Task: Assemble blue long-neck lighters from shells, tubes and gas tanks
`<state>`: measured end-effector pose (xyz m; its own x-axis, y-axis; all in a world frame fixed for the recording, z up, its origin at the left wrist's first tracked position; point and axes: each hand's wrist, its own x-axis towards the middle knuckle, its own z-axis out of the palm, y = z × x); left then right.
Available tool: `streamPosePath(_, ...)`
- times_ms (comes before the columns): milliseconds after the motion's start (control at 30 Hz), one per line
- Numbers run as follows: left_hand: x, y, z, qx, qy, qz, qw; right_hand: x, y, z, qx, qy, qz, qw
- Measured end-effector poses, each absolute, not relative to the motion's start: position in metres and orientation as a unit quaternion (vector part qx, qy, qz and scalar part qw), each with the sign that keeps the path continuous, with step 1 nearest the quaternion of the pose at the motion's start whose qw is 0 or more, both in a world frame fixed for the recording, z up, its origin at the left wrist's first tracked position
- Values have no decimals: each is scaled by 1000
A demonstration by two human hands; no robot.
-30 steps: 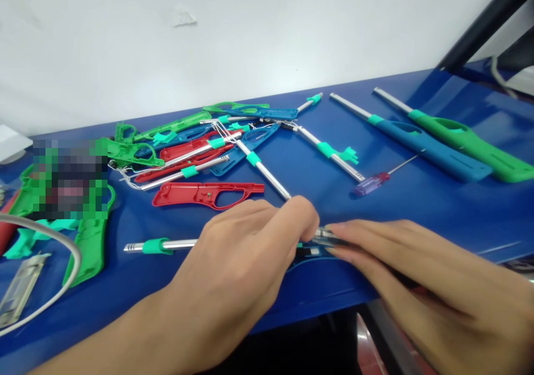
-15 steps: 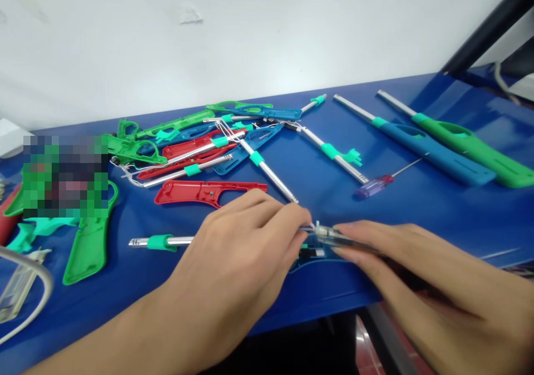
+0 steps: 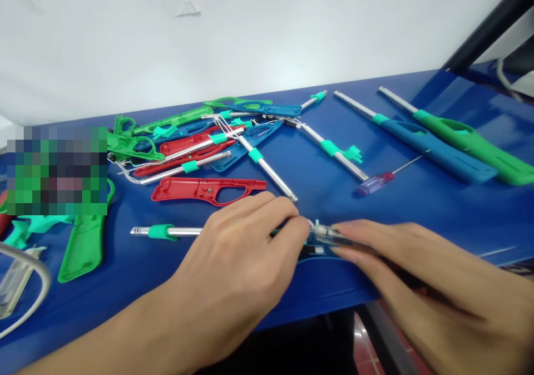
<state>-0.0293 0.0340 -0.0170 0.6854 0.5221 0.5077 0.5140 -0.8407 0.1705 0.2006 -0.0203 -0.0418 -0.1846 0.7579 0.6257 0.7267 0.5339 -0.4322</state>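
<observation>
Lower centre, over blue tabletop (image 3: 434,213): my right hand (image 3: 417,264) pinches a clear part (image 3: 325,233); my left hand (image 3: 246,258) is curled, contents indiscernible. White wall (image 3: 267,35) spans top.

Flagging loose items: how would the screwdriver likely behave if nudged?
The screwdriver might roll in an arc, its handle being thicker than its shaft. The straight metal shaft suggests stiffness; the bulkier handle probably carries more weight.
</observation>
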Motion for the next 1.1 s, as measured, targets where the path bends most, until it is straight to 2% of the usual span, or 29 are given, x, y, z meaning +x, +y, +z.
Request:
streamPosePath(300,-24,32,-5,932,268,243,-5,209,-23,-47,-483,-787,22,385)
streamPosePath(533,-27,31,0,935,275,222,8,204,-24,-47,-489,-778,20,394)
streamPosePath(800,-27,34,-13,905,344,245,44,196,-23,-44,-555,-720,52,412)
streamPosePath(1100,-26,31,-13,906,332,260,40,203,-23,-45,-529,-747,56,399)
